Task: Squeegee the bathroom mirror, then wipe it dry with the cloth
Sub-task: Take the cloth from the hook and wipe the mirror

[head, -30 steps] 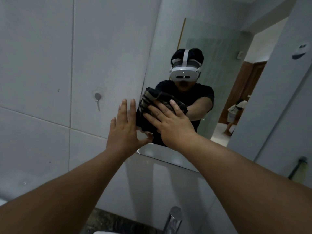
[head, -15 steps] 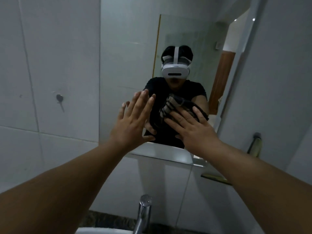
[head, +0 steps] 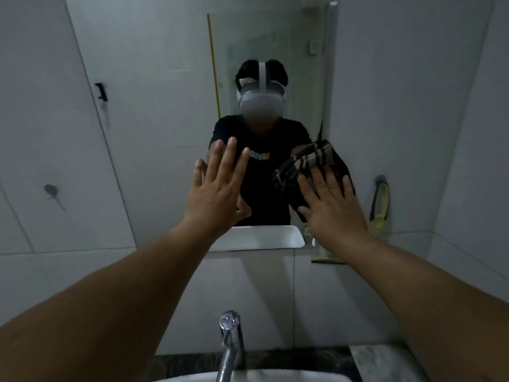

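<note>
As the mirror (head: 165, 92) looks to be in the drying step, left hand (head: 217, 194) braces on the glass with grip spread, right hand (head: 333, 208), fingers straight, presses the cloth (head: 305, 164) at lower right; next needs sweeping across unwiped glass.

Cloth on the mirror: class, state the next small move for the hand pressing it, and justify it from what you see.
Probably slide the cloth upward along the glass. The right hand presses it flat, low on the mirror and close to its right edge, with much glass left above it. The left hand lies flat on the glass beside it.
</note>
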